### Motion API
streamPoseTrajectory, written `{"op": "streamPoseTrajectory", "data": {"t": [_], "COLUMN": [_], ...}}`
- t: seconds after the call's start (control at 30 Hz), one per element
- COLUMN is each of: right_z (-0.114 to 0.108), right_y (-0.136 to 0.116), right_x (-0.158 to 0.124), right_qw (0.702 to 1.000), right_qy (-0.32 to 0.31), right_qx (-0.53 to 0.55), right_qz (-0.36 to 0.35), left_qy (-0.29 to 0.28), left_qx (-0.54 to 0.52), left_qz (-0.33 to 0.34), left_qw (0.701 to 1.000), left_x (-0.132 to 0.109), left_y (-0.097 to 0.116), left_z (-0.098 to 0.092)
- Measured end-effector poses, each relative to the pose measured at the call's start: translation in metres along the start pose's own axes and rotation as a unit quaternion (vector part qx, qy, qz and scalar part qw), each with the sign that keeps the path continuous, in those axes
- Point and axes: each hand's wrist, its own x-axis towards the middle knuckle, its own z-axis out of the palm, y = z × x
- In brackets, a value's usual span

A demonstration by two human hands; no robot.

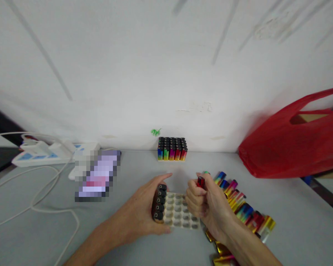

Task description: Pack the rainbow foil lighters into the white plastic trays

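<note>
My left hand (140,207) grips the left end of a white tray (178,210) with rows of round holes. Along that end stands one row of black-topped lighters (160,202), upright in the tray. My right hand (204,203) is closed around a red lighter (201,181), its end showing between thumb and curled forefinger, above the tray's right side. Right of this hand, shiny multicoloured lighters (238,203) lie loose on the table, partly hidden by my wrist and forearm.
Against the wall stands a block of upright lighters (172,148) with black tops. At left are a power strip (41,155) with white cables (58,210) and a phone (100,175), blurred out. A red bag (294,144) stands at right on the grey table (127,244).
</note>
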Motion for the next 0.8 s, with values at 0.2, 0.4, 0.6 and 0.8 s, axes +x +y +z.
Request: {"op": "streamPoseTrajectory", "data": {"t": [0.2,0.4,0.6,0.8], "right_z": [-0.0015,-0.0034,-0.002,-0.0009], "right_y": [-0.004,-0.0034,-0.0033,0.0039], "right_x": [0.0029,0.0033,0.0029,-0.002], "right_qw": [0.997,0.995,0.995,1.0], "right_qy": [-0.055,-0.078,-0.08,-0.004], "right_qx": [0.03,0.04,0.042,0.009], "right_qz": [0.033,0.04,0.041,0.012], "left_qy": [-0.022,-0.03,-0.028,-0.031], "left_qx": [-0.038,-0.05,-0.045,-0.052], "left_qz": [0.004,-0.002,0.003,0.008], "left_qw": [0.999,0.998,0.999,0.998], "left_x": [-0.0007,0.0,0.0,0.0001], "left_y": [-0.0041,-0.0009,-0.0019,-0.004], "left_z": [-0.0026,-0.0047,-0.004,-0.004]}}
